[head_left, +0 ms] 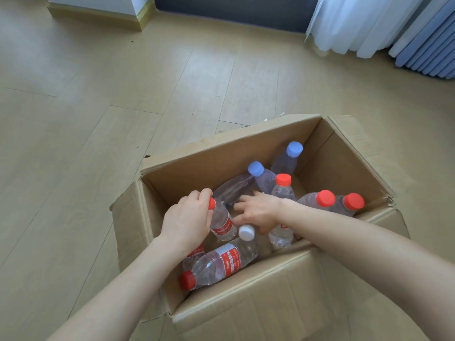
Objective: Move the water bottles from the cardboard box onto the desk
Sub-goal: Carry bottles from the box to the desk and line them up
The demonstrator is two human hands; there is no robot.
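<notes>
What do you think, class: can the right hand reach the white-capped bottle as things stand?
Probably yes. The right hand hovers open right beside the white-capped bottle. Its cap is uncovered, and nothing seems to lie between them.

The room is bright and soft, brightest by the white curtain [349, 23]. Shadows on the wooden floor [98, 119] are faint. The edges bend a little.
</notes>
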